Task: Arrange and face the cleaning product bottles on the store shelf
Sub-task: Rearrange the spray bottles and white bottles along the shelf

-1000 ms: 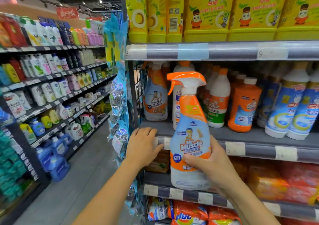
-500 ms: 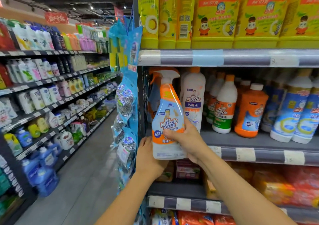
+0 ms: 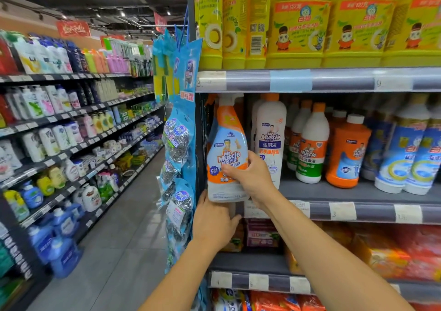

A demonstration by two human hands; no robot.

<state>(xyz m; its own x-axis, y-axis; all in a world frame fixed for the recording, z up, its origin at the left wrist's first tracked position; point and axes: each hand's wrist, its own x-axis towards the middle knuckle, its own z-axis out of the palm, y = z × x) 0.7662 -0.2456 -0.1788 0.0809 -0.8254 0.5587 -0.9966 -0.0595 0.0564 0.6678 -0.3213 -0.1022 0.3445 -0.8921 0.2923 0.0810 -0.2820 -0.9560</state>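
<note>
My right hand (image 3: 250, 175) grips an orange and pale-blue Mr Muscle spray bottle (image 3: 226, 141) at its lower right side. The bottle is upright with its label facing me, at the far left end of the middle shelf (image 3: 372, 211). My left hand (image 3: 212, 222) rests flat against the shelf's front edge just under the bottle's base, fingers spread. To the right stand a tall white Mr Muscle bottle (image 3: 270, 134), a white bottle with an orange and green label (image 3: 311, 148), an orange bottle (image 3: 347, 152) and blue-and-white bottles (image 3: 403, 153).
Yellow detergent jugs (image 3: 298, 26) fill the shelf above. Blue hanging packs of steel scourers (image 3: 177, 148) dangle at the shelf's left end. Red and orange packets (image 3: 386, 255) lie on the lower shelf. An aisle floor (image 3: 124, 251) and stocked shelves (image 3: 59, 124) run along the left.
My right hand has carried the spray bottle up and left from in front of the shelf edge to the shelf's far left end. My left hand stayed at the shelf's front edge.
</note>
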